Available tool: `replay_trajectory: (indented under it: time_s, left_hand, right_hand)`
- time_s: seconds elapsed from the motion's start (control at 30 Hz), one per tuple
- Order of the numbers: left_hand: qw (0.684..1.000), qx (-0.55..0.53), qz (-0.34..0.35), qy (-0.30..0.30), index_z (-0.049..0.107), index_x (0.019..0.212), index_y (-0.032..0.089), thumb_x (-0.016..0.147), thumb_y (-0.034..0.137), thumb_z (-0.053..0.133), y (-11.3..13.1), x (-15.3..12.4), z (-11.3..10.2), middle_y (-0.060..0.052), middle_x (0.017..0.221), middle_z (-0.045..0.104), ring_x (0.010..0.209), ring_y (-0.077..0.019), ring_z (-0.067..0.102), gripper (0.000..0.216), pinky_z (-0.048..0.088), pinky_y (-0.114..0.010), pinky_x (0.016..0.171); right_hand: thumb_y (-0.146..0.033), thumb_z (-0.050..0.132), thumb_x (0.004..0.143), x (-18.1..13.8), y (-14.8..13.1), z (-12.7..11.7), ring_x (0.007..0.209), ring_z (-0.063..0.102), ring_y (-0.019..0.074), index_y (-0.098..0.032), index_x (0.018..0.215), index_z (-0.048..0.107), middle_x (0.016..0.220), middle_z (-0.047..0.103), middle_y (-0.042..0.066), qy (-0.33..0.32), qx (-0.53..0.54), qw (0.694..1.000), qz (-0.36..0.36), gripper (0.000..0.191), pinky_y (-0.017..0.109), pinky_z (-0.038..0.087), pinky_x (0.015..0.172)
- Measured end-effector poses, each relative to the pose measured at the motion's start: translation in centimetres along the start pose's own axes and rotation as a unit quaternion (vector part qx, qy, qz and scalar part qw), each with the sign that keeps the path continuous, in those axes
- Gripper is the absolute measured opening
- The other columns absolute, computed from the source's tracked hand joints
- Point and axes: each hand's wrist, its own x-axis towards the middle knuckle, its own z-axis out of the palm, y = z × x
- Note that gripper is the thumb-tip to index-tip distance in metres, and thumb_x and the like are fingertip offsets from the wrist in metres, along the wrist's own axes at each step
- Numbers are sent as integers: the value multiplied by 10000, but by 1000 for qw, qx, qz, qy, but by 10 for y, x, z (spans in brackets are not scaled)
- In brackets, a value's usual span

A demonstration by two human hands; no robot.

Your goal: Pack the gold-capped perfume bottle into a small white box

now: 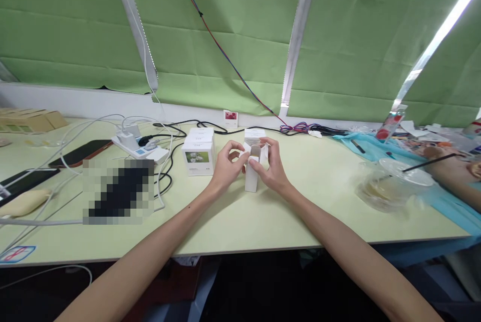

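A narrow white carton [251, 180] stands upright on the table, its top flaps opened out. The inside of the carton looks greyish, and I cannot make out what it contains. My left hand [228, 164] pinches the flap on the left, fingers curled. On the other side, my right hand [273, 167] grips the carton near its top edge, with the thumb at the front and the fingers around the right flap. More white boxes [254, 133] show just behind it. To the left stands a row of white boxes [198, 161] with a flower picture on the front one.
A power strip [141, 150] with tangled cables and phones [80, 153] lies at the left. At the right are a lidded plastic cup with a straw [383, 186], a blue cloth [351, 142] and another person's arm [447, 166]. A small picture card [230, 118] leans against the wall.
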Motion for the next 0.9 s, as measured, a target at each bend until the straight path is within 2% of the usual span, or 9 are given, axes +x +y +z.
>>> replay_trajectory:
  time_s: [0.23, 0.4, 0.57, 0.9]
  left_hand:
    - [1000, 1, 13, -27, 545, 861, 198, 779, 369, 752, 5, -1, 0, -16, 989, 571, 677, -94, 571, 281, 525, -219, 488]
    - [999, 4, 15, -33, 533, 862, 204, 784, 358, 744, 3, -1, -1, -7, 941, 570, 682, -101, 579, 272, 517, -208, 486]
    - [999, 9, 14, -31, 538, 874, 202, 792, 381, 744, 1, -1, -2, -13, 987, 569, 676, -94, 574, 284, 521, -213, 492]
    - [998, 19, 34, -46, 569, 899, 210, 808, 423, 772, 2, -2, -2, -36, 1097, 570, 704, -91, 561, 308, 514, -202, 490]
  right_hand:
    - [-463, 682, 861, 1, 4, -1, 1143, 559, 274, -262, 1275, 441, 1200, 512, 97, 48, -24, 999, -11, 520, 474, 506, 1004]
    - [-499, 678, 854, 2, 5, -4, 1081, 554, 259, -257, 1243, 466, 1150, 534, 79, 66, -49, 997, -14, 505, 444, 493, 978]
    - [-496, 693, 847, 3, 5, -4, 1041, 561, 263, -260, 1205, 506, 1077, 564, 65, 75, -50, 996, -14, 467, 451, 493, 954]
    - [-524, 661, 861, 3, 9, -2, 1121, 579, 281, -265, 1232, 505, 1167, 620, 86, 68, -46, 997, 8, 479, 479, 478, 998]
